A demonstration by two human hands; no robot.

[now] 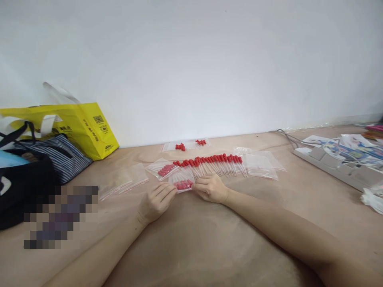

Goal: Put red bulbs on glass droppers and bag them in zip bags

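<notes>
A clear plastic zip bag (183, 184) with several red-tipped sticks inside lies in front of me, its near edge between my two hands. My left hand (158, 199) pinches the bag's left corner, and my right hand (211, 188) pinches its right corner. Behind it runs a row of loose red-tipped white sticks (215, 161), red ends away from me. To the left, another filled zip bag (164, 168) rests partly beside the held one. The fingertips partly hide the bag's near corners.
Flat clear bags (124, 179) lie left and more bags (263, 163) right. Farther back, bags with red pieces (180, 147) lie near the wall. A yellow tote (98, 131) and striped bag (70, 155) stand left; a power strip (329, 167) with cables is at right.
</notes>
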